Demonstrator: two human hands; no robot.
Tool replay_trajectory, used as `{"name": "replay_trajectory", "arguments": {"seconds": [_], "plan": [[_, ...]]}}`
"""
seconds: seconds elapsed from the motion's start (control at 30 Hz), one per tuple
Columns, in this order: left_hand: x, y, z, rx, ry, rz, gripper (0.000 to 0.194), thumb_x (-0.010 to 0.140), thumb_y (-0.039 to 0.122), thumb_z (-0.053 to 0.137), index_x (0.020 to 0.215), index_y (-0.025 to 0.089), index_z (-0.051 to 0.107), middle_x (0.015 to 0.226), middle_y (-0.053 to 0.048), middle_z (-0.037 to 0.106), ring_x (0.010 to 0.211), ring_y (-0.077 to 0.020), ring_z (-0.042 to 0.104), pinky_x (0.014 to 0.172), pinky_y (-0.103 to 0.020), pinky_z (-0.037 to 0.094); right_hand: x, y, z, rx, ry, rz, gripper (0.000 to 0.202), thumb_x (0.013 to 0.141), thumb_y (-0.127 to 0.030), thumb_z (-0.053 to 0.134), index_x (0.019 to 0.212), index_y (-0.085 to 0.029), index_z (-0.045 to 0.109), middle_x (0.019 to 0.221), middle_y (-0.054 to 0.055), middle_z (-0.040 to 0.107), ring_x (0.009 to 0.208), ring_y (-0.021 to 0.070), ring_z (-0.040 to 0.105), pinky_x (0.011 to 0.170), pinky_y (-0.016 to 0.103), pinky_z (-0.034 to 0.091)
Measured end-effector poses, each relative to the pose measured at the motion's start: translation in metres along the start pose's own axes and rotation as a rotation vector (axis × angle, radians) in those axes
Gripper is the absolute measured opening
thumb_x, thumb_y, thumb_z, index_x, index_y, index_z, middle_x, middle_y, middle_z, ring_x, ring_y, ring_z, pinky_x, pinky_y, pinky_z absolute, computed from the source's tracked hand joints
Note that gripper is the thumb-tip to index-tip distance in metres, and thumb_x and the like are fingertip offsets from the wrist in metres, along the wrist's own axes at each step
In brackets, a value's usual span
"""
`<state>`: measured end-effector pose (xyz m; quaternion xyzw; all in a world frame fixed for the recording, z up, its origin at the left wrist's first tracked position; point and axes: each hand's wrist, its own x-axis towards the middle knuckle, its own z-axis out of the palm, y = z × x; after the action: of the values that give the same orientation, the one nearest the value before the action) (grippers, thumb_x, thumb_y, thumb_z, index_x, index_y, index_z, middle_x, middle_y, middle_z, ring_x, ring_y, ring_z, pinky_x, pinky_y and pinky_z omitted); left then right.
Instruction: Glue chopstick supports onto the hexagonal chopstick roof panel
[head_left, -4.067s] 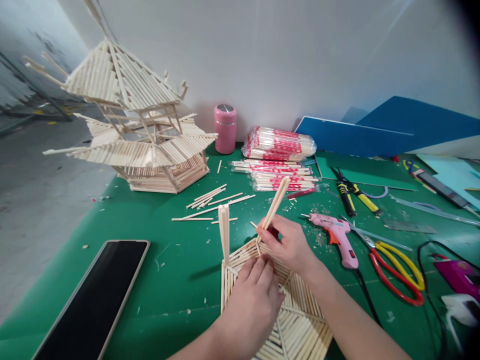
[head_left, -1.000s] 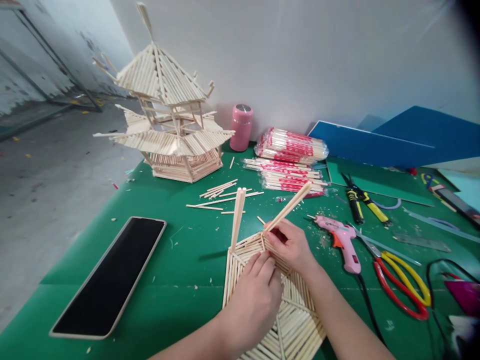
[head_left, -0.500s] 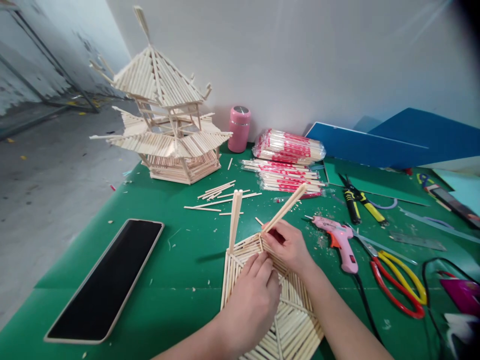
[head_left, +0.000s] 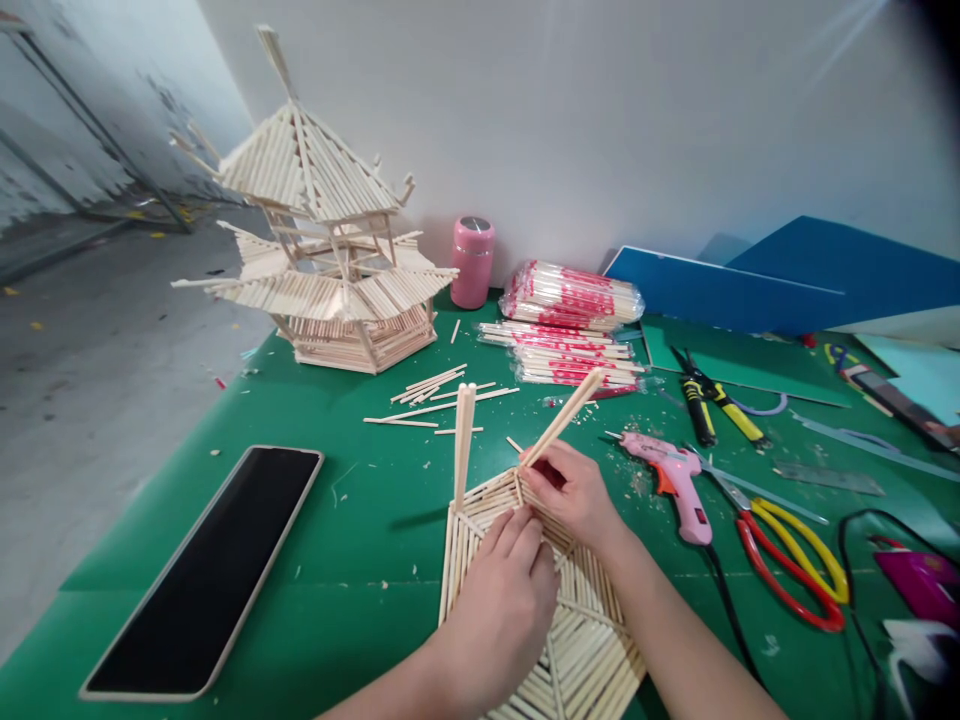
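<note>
A hexagonal base of chopsticks (head_left: 592, 640) lies in front of me, its sticks in a web-like pattern. My left hand (head_left: 510, 590) rests palm down on it, fingers side by side and slightly bent, thumb hidden. At its far right corner, my right hand (head_left: 574, 495) pinches the foot of a chopstick post (head_left: 564, 415), which leans to the right. The exact contact at the foot is partly covered by my fingers. Another chopstick post (head_left: 464, 440) stands nearly upright at the far left corner, untouched.
A pagoda model (head_left: 315, 260) stands at the back left, beside a pink flask (head_left: 472, 262). Wrapped chopsticks (head_left: 570, 295) and loose sticks (head_left: 431, 385) lie ahead. On the right are a pink glue gun (head_left: 675, 475), red-and-yellow-handled pliers (head_left: 795, 560) and yellow-black cutters (head_left: 712, 400). A phone (head_left: 210, 570) lies left.
The camera view has shifted slightly. Both hands keep their places on the base, and the right post still leans in my right hand's pinch.
</note>
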<state>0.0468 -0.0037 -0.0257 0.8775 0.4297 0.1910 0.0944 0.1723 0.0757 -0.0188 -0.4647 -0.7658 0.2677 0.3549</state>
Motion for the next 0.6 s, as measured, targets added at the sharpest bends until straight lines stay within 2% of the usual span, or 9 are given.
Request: {"name": "replay_trajectory", "arguments": {"seconds": [0.23, 0.37, 0.47, 0.6], "plan": [[0.004, -0.001, -0.011, -0.078, 0.073, 0.001, 0.023, 0.078, 0.012, 0.044, 0.096, 0.007, 0.057, 0.105, -0.019, 0.056, 0.103, -0.0306, 0.05, 0.088, -0.048, 0.043, 0.001, 0.0, -0.001, 0.002, -0.014, 0.004, 0.008, 0.079, -0.021, 0.051, 0.079, -0.018, 0.058, 0.074, 0.003, 0.056, 0.067, 0.0139, 0.052, 0.06, 0.024, 0.041], [0.007, -0.004, -0.018, -0.17, 0.176, -0.113, 0.035, 0.08, 0.014, 0.043, 0.114, 0.007, 0.044, 0.116, -0.021, 0.048, 0.11, -0.0283, 0.045, 0.088, -0.044, 0.043, 0.002, 0.0, -0.002, 0.015, -0.02, -0.006, 0.009, 0.08, -0.024, 0.05, 0.079, -0.018, 0.058, 0.073, 0.002, 0.056, 0.066, 0.0138, 0.051, 0.059, 0.024, 0.041], [0.013, -0.006, -0.02, -0.204, 0.299, -0.221, 0.046, 0.08, 0.013, 0.043, 0.124, 0.01, 0.03, 0.124, -0.021, 0.04, 0.117, -0.0265, 0.037, 0.09, -0.043, 0.041, 0.001, 0.001, -0.002, 0.025, -0.02, -0.014, 0.011, 0.08, -0.024, 0.049, 0.081, -0.018, 0.058, 0.072, 0.002, 0.055, 0.065, 0.0136, 0.05, 0.058, 0.024, 0.04], [0.031, -0.008, -0.018, -0.292, 0.403, -0.272, 0.045, 0.081, 0.012, 0.041, 0.124, 0.014, 0.028, 0.124, -0.018, 0.039, 0.117, -0.0252, 0.037, 0.09, -0.044, 0.041, 0.0, 0.003, -0.001, 0.034, -0.011, -0.019, 0.011, 0.08, -0.024, 0.049, 0.084, -0.019, 0.059, 0.068, 0.001, 0.053, 0.062, 0.0131, 0.048, 0.056, 0.023, 0.039]]}}
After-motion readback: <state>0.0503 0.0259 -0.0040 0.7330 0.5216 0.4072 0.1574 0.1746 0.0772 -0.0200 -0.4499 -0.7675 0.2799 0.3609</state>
